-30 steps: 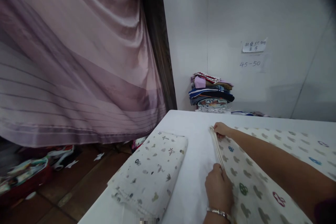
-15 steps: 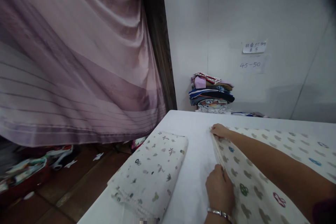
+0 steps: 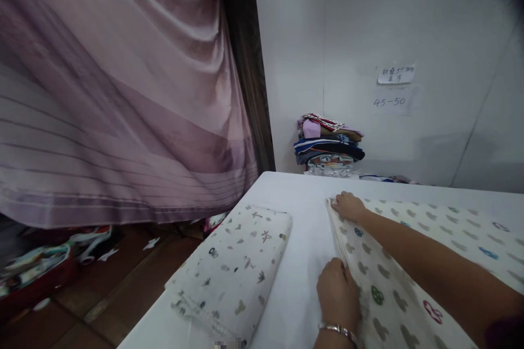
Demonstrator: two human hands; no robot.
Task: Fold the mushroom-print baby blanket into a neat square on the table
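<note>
A cream cloth (image 3: pixel 399 302) printed with grey mouse-head shapes and a few coloured figures lies folded over in layers on the white table (image 3: pixel 309 234). At its far left corner, my right hand (image 3: pixel 349 207) has its fingers curled down on the edge. Nearer to me, my left hand (image 3: pixel 338 295), with a bracelet on the wrist, grips the same left edge; its fingertips are partly hidden. Left of both hands lies another folded white cloth (image 3: pixel 235 270) with small plant and animal prints, untouched.
A stack of folded fabrics (image 3: pixel 329 142) stands by the wall beyond the table. Handwritten paper signs (image 3: pixel 395 73) are stuck on that wall. A large pink-purple curtain-like cloth (image 3: pixel 135 92) hangs at left, above a red bin (image 3: pixel 49 278) on the tiled floor.
My right hand has shifted slightly right along the cloth's far corner, its knuckles more raised. My left hand stays at the edge, moved a little left with the cloth.
</note>
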